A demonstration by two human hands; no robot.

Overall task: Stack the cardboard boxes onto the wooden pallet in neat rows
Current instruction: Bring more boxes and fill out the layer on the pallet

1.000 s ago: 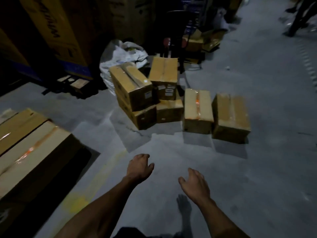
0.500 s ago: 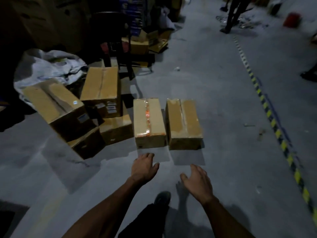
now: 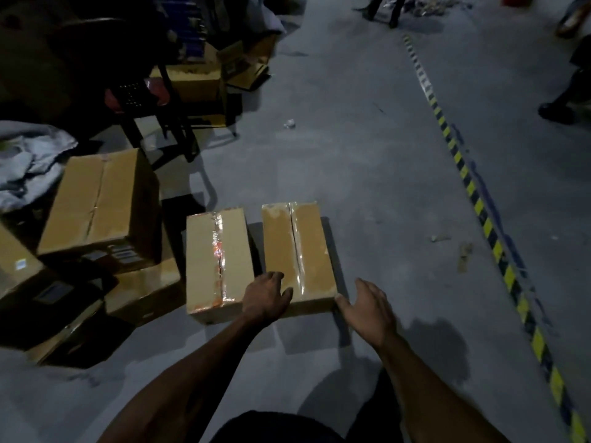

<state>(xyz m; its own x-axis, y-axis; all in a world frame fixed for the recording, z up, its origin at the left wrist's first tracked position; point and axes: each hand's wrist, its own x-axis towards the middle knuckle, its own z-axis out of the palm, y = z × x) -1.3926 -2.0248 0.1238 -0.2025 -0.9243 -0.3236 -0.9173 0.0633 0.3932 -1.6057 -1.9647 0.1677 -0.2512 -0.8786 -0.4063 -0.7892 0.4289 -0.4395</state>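
Right box point(image 3: 299, 254) (rectangular taped cardboard) lies flat on the floor point(image 3: 367, 174), long axis pointing away. Left hand point(image 3: 265, 298) rests open on its near corner; right hand point(image 3: 367, 306) open beside it, holding nothing.

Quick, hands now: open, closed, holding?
Left hand: open, at the right-hand brown cardboard box, near end.
Right hand: open, holding nothing.

**Bare-armed worker in dim warehouse**

Two bare forearms, no sleeves, watch or gloves visible, lead to the left hand point(image 3: 267, 297) and right hand point(image 3: 367, 306), both ringless as far as the low light shows. Dark clothing point(image 3: 275, 426) fills the lower edge of the frame.
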